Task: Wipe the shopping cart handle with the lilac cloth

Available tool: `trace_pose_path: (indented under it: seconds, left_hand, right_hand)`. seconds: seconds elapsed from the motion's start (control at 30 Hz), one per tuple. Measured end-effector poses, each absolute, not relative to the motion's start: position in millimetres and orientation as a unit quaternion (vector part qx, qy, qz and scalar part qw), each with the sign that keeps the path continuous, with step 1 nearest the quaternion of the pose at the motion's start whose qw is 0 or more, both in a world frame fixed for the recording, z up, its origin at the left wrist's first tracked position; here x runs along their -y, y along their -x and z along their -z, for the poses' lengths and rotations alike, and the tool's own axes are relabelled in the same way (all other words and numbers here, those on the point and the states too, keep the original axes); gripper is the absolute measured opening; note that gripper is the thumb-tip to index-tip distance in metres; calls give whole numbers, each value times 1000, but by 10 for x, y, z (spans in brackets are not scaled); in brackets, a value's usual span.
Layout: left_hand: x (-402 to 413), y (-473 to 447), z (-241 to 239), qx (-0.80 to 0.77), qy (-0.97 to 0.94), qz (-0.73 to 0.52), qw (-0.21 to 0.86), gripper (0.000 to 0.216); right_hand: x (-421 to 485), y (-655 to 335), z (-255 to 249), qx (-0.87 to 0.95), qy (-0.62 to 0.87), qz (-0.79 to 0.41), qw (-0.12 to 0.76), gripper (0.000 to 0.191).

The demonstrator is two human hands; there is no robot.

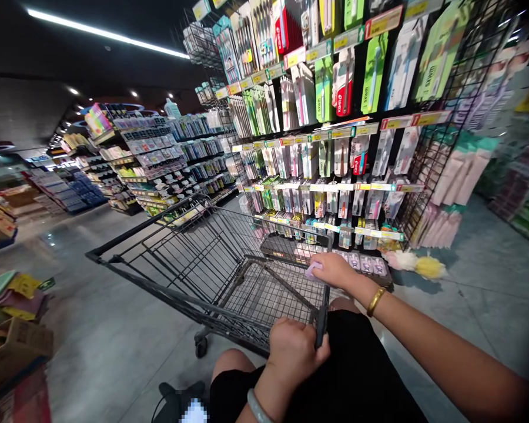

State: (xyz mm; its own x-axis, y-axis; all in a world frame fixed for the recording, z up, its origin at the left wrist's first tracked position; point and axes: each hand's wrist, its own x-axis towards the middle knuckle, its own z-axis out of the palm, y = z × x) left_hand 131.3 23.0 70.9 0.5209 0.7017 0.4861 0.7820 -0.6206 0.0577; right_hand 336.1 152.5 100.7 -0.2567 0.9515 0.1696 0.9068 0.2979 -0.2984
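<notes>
A dark metal shopping cart (pixel 154 288) stands in front of me, its wire basket showing bare mesh at the bottom. My left hand (pixel 293 346) is wrapped round the near end of its handle (pixel 321 320); a pale bangle circles that wrist. Farther along, my right hand (pixel 337 270) is closed at the handle's other end, with a gold bracelet on the wrist. A small lilac item (pixel 312 270) pokes out between the right hand's thumb and fingers; its kind is unclear.
A tall rack of packaged toothbrushes (pixel 321 158) stands close beyond the cart. Pink and teal packs (pixel 461 170) hang at its right end. Stocked shelves (pixel 154 153) fill the background. A cardboard box (pixel 17 352) sits at the left, and a yellow fluffy item (pixel 429 267) lies low at the right.
</notes>
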Motion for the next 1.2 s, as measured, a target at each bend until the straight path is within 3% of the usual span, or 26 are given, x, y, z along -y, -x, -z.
trace_pose_path:
  seconds: [0.23,0.4,0.6,0.9,1.07,1.2]
  left_hand:
    - [-322,-1174,-769,418,879,217,76,28]
    - [-402,-999,-810,406,888,203,70,27]
    - [-424,-892,-882,399,896,185,69,27]
    - [-419,-533,-965,372,916,151,25,23]
    - [-332,-433,-1071,375,918,132,-9,26]
    - [-231,-550,-1148,443,880,173,2,20]
  right_hand:
    - [-1210,-3133,-1036,777,606,-61,161,18]
    - [-918,-2911,-1015,833,517,-74,180,15]
    - [-1221,-3222,-1148,749,630,-63,196,19]
    - [-958,-3186,-828,792,519,-56,317,23]
    - [-923,-2978,-963,761,594,-49,256,13]
    - [-686,-2549,-971,830,484,-111,252,14]
